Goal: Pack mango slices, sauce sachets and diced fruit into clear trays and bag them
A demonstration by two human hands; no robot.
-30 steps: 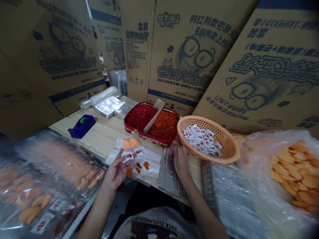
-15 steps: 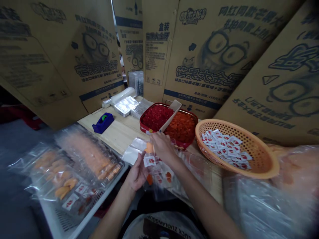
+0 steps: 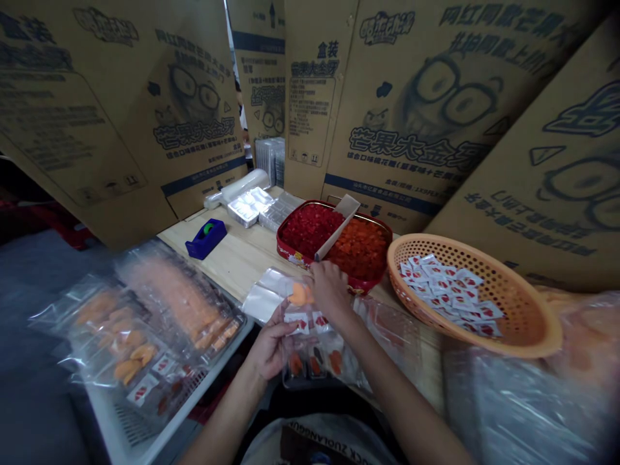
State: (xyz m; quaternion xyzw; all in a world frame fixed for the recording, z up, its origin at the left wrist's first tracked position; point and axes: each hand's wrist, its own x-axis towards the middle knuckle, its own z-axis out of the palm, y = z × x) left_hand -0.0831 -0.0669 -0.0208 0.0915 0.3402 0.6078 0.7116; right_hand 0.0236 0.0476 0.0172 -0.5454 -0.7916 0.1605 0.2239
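Just then, your left hand [image 3: 274, 345] was closed around a clear plastic bag [image 3: 264, 300], its fingers pinching a white red-printed sachet [image 3: 296, 321] against the plastic. Your right hand [image 3: 332, 290] grasped the bag's upper part, just beside a rounded orange candy piece [image 3: 300, 294]. Both hands were above the pale wooden table [image 3: 232, 271], and the bag was held just in front of a red metal tin [image 3: 285, 252] of diced red and orange fruit. An orange plastic basket [image 3: 465, 336] of white sachets [image 3: 448, 290] sat to your right.
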